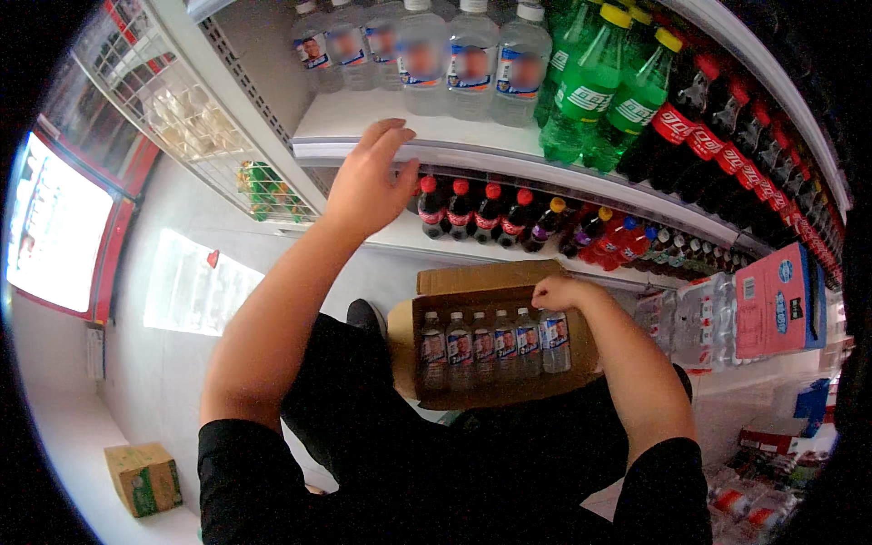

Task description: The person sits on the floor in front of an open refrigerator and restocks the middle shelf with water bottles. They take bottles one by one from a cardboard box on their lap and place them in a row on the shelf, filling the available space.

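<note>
My left hand (pixel 373 178) is raised at the front lip of the upper shelf (pixel 422 150), fingers spread and nothing in the grasp. Below it to the right, my right hand (pixel 564 293) is closed over the top of a clear plastic bottle (pixel 556 344), whose cap is hidden by the fingers. That bottle stands at the right end of a row inside an open cardboard box (pixel 501 398). Several matching white-capped bottles (pixel 459 347) fill the row to its left. More clear bottles (pixel 472 61) with similar labels line the upper shelf.
Green soda bottles (pixel 586 95) and cola bottles (pixel 722 150) crowd the upper shelf to the right. Small cola bottles (pixel 460 211) line the lower shelf. Wrapped bottle packs (pixel 702 323) and a pink carton (pixel 773 303) stand at right. A wire rack (pixel 197 136) borders the shelving at left.
</note>
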Tool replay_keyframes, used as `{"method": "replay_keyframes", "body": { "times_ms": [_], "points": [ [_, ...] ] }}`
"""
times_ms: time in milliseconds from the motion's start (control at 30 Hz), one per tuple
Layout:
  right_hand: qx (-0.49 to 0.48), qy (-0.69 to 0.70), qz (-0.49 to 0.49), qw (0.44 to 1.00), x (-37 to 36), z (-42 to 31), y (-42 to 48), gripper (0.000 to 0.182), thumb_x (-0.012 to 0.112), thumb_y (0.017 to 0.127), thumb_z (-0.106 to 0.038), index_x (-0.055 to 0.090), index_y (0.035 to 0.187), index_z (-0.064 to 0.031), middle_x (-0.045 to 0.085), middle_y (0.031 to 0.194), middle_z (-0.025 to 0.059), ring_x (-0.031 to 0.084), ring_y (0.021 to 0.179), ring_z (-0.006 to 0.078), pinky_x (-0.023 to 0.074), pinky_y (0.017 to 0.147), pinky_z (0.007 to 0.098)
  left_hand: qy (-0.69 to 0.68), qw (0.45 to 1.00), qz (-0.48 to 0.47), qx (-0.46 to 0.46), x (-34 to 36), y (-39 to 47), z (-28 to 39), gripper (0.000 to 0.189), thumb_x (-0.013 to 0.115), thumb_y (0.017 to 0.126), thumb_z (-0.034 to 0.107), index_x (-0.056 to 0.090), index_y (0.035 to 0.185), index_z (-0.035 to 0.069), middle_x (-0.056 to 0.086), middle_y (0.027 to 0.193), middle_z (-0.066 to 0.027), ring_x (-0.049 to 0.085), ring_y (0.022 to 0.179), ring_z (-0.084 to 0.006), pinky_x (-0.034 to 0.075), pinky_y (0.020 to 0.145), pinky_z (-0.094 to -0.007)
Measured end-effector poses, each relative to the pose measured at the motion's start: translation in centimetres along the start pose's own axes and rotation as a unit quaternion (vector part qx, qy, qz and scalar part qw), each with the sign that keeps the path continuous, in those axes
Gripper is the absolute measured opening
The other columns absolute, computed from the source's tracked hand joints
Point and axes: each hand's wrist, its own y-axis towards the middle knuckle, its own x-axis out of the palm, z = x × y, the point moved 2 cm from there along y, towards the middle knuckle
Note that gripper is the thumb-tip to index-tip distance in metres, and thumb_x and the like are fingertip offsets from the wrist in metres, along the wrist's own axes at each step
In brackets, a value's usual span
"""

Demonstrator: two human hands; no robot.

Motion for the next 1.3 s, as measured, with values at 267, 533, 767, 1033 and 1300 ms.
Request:
{"method": "replay_keyframes", "body": {
  "times_ms": [267, 533, 767, 1033, 1300],
  "points": [
    [0.129, -0.023, -0.176, 0.976, 9.6, 4.7, 5.1, 0.061, 0.066, 0.091, -0.052, 0.061, 0.137, -0.0111, 0.063, 0.134, 0.0123, 0.063, 0.112, 0.0292, 0.0512, 0.095, 0.0458, 0.011, 0.995, -0.094, 0.036, -0.4, -1.6, 0.3, 0.027, 0.069, 0.087, 0.011, 0.063, 0.111, 0.0, 0.065, 0.116, -0.0197, 0.064, 0.106, -0.0412, 0.053, 0.091, -0.0457],
    [0.144, -0.032, -0.19, 0.971, 15.4, 10.3, 8.3, 0.075, 0.078, 0.079, -0.052, 0.059, 0.14, -0.0116, 0.064, 0.134, 0.012, 0.06, 0.116, 0.0304, 0.0485, 0.098, 0.0446, -0.001, 0.994, -0.103, 0.045, -0.2, -1.7, 0.9, 0.022, 0.067, 0.088, 0.012, 0.064, 0.108, 0.003, 0.066, 0.108, -0.0167, 0.067, 0.095, -0.0373, 0.056, 0.082, -0.045],
    [0.117, -0.076, -0.118, 0.983, 16.4, 8.5, 8.2, 0.066, 0.076, 0.08, -0.049, 0.062, 0.136, -0.019, 0.063, 0.131, 0.0174, 0.058, 0.118, 0.0351, 0.0471, 0.101, 0.0473, -0.002, 0.994, -0.095, 0.056, -0.9, -2.1, 1.0, 0.018, 0.065, 0.089, 0.013, 0.064, 0.104, 0.004, 0.066, 0.105, -0.0149, 0.067, 0.092, -0.0388, 0.056, 0.079, -0.0459],
    [0.029, -0.171, -0.085, 0.981, 12.6, 2.3, 3.9, 0.057, 0.07, 0.084, -0.052, 0.062, 0.135, -0.0268, 0.052, 0.137, 0.031, 0.05, 0.126, 0.0464, 0.0435, 0.106, 0.0521, 0.008, 0.993, -0.104, 0.046, -0.9, -1.9, 1.1, 0.023, 0.064, 0.09, 0.019, 0.064, 0.108, 0.004, 0.066, 0.108, -0.0156, 0.066, 0.094, -0.0409, 0.056, 0.08, -0.0486],
    [-0.147, -0.228, -0.047, 0.961, 13.2, -4.6, 3.0, 0.063, 0.075, 0.086, -0.038, 0.053, 0.144, -0.0288, 0.044, 0.128, 0.0279, 0.054, 0.119, 0.0445, 0.0498, 0.098, 0.0495, 0.034, 0.988, -0.136, 0.058, 0.0, -2.0, 1.7, 0.027, 0.064, 0.09, 0.019, 0.064, 0.113, 0.005, 0.065, 0.114, -0.0159, 0.066, 0.101, -0.0393, 0.056, 0.084, -0.0482]
  ]
}}
